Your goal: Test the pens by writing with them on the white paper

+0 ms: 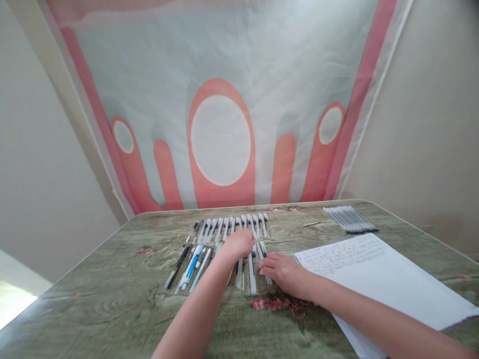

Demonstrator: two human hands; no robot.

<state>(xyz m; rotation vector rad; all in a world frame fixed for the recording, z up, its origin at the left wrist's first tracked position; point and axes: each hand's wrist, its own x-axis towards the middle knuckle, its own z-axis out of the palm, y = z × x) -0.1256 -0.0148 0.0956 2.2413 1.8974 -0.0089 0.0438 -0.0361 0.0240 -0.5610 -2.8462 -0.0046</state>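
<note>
Two rows of pens lie on the green wood-patterned table (pixel 112 294). The far row of white pens with black caps (pixel 232 225) sits near the back edge. The near row (pixel 194 264) has a black pen, blue pens and more white ones. My left hand (pixel 236 245) rests over the middle of the near row, fingers curled down onto the pens. My right hand (pixel 282 271) lies just right of it, fingers bent and touching the ends of the rightmost white pens (pixel 262 254). What either hand grips is hidden.
A white sheet of paper with handwriting (pixel 374 279) lies at the right. A separate bundle of dark-capped pens (pixel 350 219) lies at the table's far right corner. A pink and pale-blue cloth backdrop (pixel 220 99) hangs behind the table.
</note>
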